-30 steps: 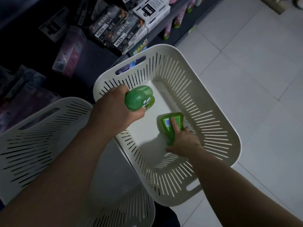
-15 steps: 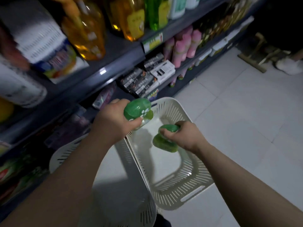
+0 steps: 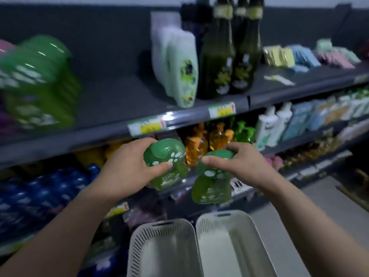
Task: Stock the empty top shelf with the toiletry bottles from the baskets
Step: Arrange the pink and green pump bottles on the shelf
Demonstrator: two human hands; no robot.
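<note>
My left hand grips a green bottle by its round, white-spotted cap. My right hand holds a second green bottle by its cap, with the body hanging down. Both are in the air in front of the second shelf, below the grey top shelf. On that top shelf stand blurred green bottles at the left, pale green bottles and dark green bottles in the middle. Two white slotted baskets, the left one and the right one, sit on the floor below my hands, with nothing visible inside.
The top shelf has bare grey surface between the blurred green bottles and the pale ones. Coloured packets lie at its right end. Lower shelves hold orange bottles, white bottles and blue packs. Pale floor lies to the right.
My right hand picked the second green bottle out of the right basket. Both hands have risen with their bottles, and my view has swung up from the baskets to the shelves.
</note>
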